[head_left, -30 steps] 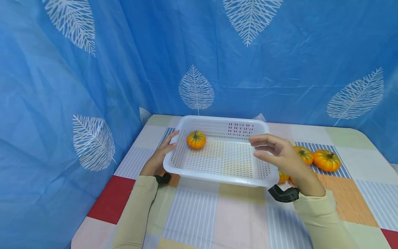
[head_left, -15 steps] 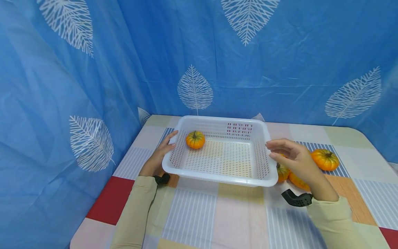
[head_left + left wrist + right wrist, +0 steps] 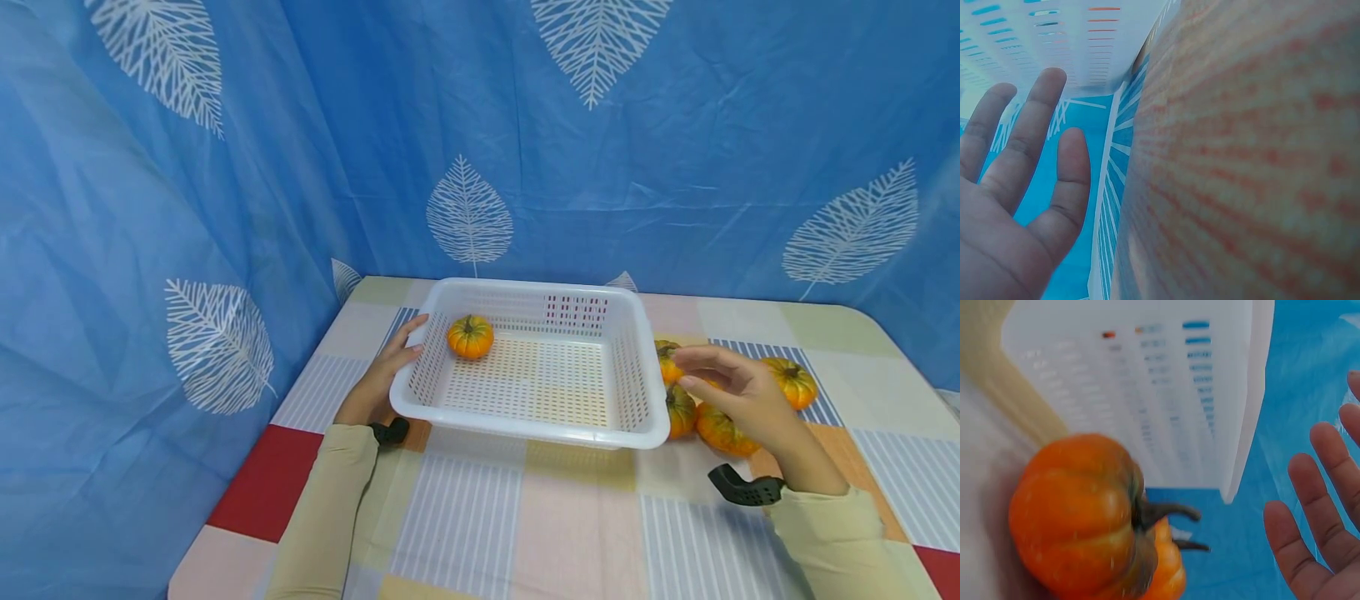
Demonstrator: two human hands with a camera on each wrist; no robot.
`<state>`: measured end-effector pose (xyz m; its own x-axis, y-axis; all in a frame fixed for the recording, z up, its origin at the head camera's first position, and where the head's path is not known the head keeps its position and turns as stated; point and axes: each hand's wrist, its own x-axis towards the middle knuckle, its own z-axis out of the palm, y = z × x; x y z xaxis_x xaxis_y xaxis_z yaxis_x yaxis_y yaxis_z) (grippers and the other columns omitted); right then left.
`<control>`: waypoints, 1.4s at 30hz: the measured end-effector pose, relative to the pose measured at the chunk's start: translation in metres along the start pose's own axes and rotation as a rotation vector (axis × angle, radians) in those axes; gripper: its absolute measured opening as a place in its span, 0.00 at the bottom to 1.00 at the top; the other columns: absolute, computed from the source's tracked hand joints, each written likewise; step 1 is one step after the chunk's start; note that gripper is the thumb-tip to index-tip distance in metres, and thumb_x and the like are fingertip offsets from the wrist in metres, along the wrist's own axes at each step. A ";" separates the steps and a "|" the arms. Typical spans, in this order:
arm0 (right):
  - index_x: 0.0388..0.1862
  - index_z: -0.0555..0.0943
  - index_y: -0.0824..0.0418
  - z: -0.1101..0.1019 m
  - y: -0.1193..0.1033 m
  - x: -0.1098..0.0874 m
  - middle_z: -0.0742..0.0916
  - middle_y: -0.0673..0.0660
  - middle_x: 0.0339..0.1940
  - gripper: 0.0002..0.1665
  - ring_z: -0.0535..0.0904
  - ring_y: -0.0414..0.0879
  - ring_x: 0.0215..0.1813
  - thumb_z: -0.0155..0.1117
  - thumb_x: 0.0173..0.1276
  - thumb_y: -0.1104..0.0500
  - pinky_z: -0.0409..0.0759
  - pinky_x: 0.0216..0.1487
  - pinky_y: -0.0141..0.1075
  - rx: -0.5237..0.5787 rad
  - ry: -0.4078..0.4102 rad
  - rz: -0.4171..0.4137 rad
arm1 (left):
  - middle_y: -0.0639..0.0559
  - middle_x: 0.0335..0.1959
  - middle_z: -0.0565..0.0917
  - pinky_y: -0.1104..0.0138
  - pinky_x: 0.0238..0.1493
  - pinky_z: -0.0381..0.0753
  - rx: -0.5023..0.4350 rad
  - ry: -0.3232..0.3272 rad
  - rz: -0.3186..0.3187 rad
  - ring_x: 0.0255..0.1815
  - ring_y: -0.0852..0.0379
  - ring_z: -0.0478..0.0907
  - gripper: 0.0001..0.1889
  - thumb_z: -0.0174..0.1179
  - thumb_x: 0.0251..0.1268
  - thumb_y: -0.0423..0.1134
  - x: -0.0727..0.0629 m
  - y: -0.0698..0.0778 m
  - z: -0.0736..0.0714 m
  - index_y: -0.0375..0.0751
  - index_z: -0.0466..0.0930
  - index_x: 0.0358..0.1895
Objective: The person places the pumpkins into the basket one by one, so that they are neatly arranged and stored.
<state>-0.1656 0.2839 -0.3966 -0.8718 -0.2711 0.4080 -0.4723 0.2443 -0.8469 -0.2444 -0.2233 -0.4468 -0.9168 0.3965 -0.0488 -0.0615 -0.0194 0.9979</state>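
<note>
The white basket (image 3: 525, 427) rests on the cloth-covered table (image 3: 558, 533), its long axis running left to right and its interior open upward. The left hand (image 3: 384, 372) is at the basket's left rim, fingers extended and spread; it does not grip, and firm contact cannot be confirmed. The right hand (image 3: 742, 397) has shifted outward: one second ago it was over the basket's right end, and it is now beyond that end, above the loose pumpkins (image 3: 680, 412). Its fingers are relaxed and parted, with nothing held. As judged, this shift places the unloaded hand within reach of the outside group. One pumpkin (image 3: 470, 338) sits inside the basket toward the left end, its position unchanged. The outside group lies close together, partly hidden by the right hand. In the right wrist view, a curved stem (image 3: 1169, 512) projects from the nearest fruit.
</note>
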 end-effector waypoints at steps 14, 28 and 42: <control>0.65 0.84 0.65 -0.027 0.017 -0.016 0.86 0.33 0.60 0.24 0.83 0.28 0.56 0.64 0.73 0.78 0.79 0.53 0.19 -0.169 -0.021 0.050 | 0.46 0.90 0.45 0.38 0.67 0.78 0.014 0.005 -0.004 0.76 0.27 0.62 0.36 0.42 0.86 0.44 -0.001 0.000 0.000 0.61 0.42 0.90; 0.69 0.79 0.69 -0.060 0.034 -0.030 0.78 0.23 0.61 0.27 0.73 0.18 0.59 0.71 0.71 0.73 0.71 0.55 0.14 -0.330 -0.098 0.125 | 0.46 0.91 0.45 0.37 0.68 0.76 0.016 0.002 -0.005 0.76 0.28 0.62 0.36 0.43 0.85 0.45 -0.002 0.002 0.001 0.60 0.42 0.90; 0.71 0.75 0.76 -0.074 0.050 -0.042 0.77 0.21 0.59 0.30 0.72 0.16 0.58 0.72 0.74 0.67 0.73 0.52 0.16 -0.370 -0.171 0.231 | 0.47 0.90 0.47 0.37 0.67 0.77 -0.002 0.000 -0.008 0.76 0.28 0.63 0.37 0.44 0.84 0.45 -0.001 0.001 -0.001 0.62 0.42 0.90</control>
<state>-0.1620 0.3764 -0.4305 -0.9403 -0.3125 0.1347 -0.3101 0.6237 -0.7175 -0.2437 -0.2245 -0.4457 -0.9162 0.3968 -0.0566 -0.0695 -0.0183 0.9974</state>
